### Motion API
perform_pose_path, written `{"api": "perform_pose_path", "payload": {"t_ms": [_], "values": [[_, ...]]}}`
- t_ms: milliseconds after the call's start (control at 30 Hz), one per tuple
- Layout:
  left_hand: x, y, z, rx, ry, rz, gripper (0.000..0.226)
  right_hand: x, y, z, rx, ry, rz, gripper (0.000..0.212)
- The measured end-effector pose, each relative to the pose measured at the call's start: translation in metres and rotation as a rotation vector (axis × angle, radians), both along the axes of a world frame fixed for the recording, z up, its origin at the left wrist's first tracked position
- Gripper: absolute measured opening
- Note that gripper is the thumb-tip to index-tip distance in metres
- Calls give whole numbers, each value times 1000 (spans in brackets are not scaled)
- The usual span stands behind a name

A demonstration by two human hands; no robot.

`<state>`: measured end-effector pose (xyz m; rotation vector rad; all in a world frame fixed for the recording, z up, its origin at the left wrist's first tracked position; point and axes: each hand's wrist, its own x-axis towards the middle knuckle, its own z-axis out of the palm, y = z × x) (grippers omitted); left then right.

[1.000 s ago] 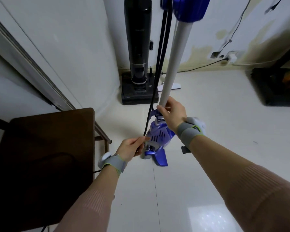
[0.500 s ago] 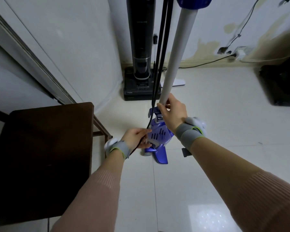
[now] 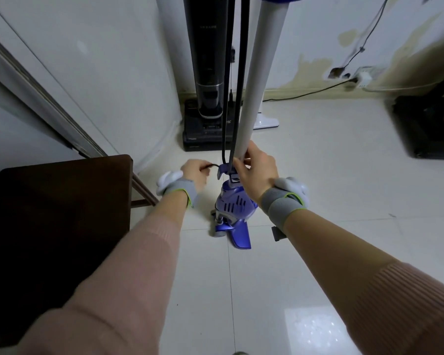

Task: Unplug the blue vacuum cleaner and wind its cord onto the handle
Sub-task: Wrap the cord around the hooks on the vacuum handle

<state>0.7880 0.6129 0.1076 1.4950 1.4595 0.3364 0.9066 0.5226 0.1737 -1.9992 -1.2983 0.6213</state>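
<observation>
Left of the vacuum, a dark chair crowds the left hand. A black cleaner blocks behind. Bare floor lies open to the right.

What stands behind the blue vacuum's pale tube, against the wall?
A tall black upright cleaner on its black floor dock, and a white flat piece on the floor. The pale grey tube and black cord strands hide the dock's right edge.

The right hand grips the pale tube just above the blue vacuum. At nine o'clock of it, the left hand pinches the black cord, which runs up beside the tube. A black vacuum stands at twelve o'clock, a dark chair at eight
</observation>
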Motion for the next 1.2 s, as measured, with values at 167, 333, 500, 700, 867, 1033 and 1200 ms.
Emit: {"api": "perform_pose_path", "payload": {"t_ms": [167,333,500,700,867,1033,1200], "values": [[-14,43,109,-1,141,-214,13,1,5,26,-138,66,-10,20],[-25,48,194,-133,323,-268,36,4,12,55,-424,65,21,13],[-38,51,264,-159,78,-104,35,-1,12,117,-420,115,-32,23],[-37,35,339,-117,-122,-58,35,-5,4,207,-77,331,-60,23],[-28,15,365,-72,-188,-176,35,-9,-12,244,-56,371,-41,26],[-23,-11,373,-14,-94,-297,28,-12,-24,241,-135,430,49,58],[-24,-18,395,-15,-148,-208,25,-6,-11,235,-74,211,-41,34]]}}
